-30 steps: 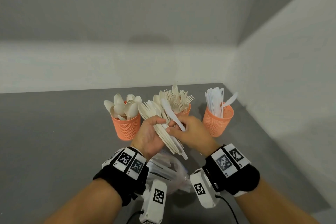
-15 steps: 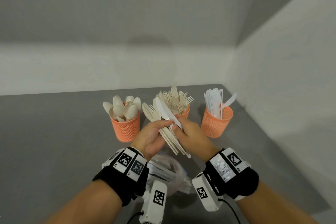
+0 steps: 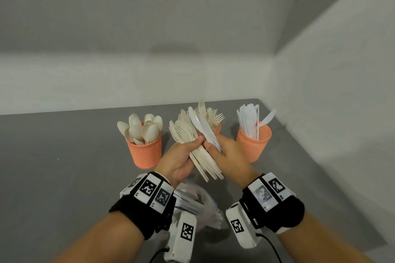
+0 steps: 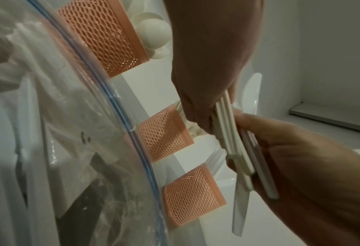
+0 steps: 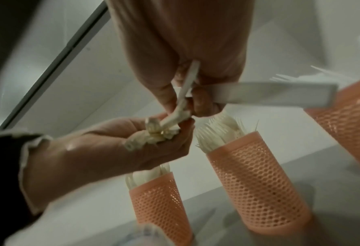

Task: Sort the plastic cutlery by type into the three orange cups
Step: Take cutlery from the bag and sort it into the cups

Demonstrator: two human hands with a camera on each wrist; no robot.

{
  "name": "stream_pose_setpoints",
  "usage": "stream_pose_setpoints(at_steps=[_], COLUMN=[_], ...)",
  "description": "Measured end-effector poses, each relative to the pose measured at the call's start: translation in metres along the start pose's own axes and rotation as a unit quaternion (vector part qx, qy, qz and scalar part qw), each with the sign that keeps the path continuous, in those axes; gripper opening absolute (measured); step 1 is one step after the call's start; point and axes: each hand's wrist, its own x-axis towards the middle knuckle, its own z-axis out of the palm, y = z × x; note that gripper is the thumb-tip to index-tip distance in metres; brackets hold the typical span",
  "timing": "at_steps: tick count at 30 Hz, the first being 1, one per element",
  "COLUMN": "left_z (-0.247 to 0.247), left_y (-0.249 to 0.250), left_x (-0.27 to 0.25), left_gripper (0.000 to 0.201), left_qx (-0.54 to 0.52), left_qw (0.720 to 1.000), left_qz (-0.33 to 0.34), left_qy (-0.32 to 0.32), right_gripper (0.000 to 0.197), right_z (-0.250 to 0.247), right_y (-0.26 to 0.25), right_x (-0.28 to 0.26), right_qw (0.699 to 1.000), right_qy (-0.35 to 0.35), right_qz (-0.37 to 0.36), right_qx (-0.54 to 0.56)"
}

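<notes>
Left hand (image 3: 181, 159) grips a fanned bundle of cream cutlery (image 3: 201, 156), thumb across the handles, fork heads pointing up and away toward the cups. Right hand (image 3: 228, 156) pinches two white knives (image 3: 203, 128) between thumb and fingers, at the top of the bundle and touching it. In the right wrist view one knife handle (image 5: 259, 94) juts sideways from the right grip.

Change over the last second: one white knife was pinched at first; now two blades lie side by side in the right grip. Both hands have shifted slightly up toward the middle cup; the bundle's fan is tighter.

Three orange cups stand in a row on the grey tabletop (image 3: 64, 166):
- left cup (image 3: 144, 153): cream spoons, bowls up
- middle cup (image 3: 218, 127): cream forks, largely hidden behind the bundle
- right cup (image 3: 253, 145): white knives, one leaning out to the right

The cups and their contents look unchanged across the frames.

A clear plastic bag (image 3: 196, 205) lies on the tabletop below the wrists, with pale cutlery visible inside; the left wrist view shows its blue zip seam (image 4: 116, 106) close to the lens.
</notes>
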Motion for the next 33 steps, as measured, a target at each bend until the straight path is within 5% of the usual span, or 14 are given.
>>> stream_pose_setpoints(at_steps=[4, 10, 17, 20, 23, 25, 28, 33], left_z=[-0.002, -0.001, -0.002, -0.005, -0.007, -0.007, -0.005, -0.008], left_y=[-0.001, 0.002, 0.005, 0.004, 0.003, 0.001, -0.004, -0.005], left_x=[0.006, 0.000, -0.003, 0.000, 0.003, 0.005, 0.010, 0.010], left_gripper=[0.012, 0.016, 0.031, 0.033, 0.030, 0.031, 0.020, 0.038], left_qx=[-0.030, 0.005, 0.020, 0.016, 0.016, 0.042, 0.086, 0.114], left_qw=[0.998, 0.999, 0.994, 0.994, 0.994, 0.994, 0.994, 0.991], left_qz=[-0.036, -0.032, -0.064, -0.072, -0.066, -0.055, -0.032, -0.016], left_qy=[0.044, -0.005, -0.082, -0.075, -0.088, -0.086, -0.064, -0.061], right_gripper=[0.017, 0.012, 0.029, 0.044, 0.044, 0.023, 0.003, 0.021], right_z=[-0.017, -0.080, -0.079, -0.081, -0.076, -0.062, -0.031, -0.012], right_y=[-0.003, 0.022, 0.086, 0.082, 0.055, 0.028, -0.004, -0.008], right_x=[0.008, 0.036, 0.043, 0.046, 0.045, 0.038, 0.028, 0.025], right_qw=[0.993, 0.963, 0.959, 0.962, 0.953, 0.968, 0.996, 0.998], right_qy=[0.057, 0.252, 0.175, 0.208, 0.300, 0.252, 0.072, 0.042], right_qz=[0.049, 0.023, 0.190, 0.164, 0.047, -0.001, 0.006, 0.050], right_qx=[0.091, 0.096, 0.117, 0.064, -0.017, 0.005, 0.044, 0.022])
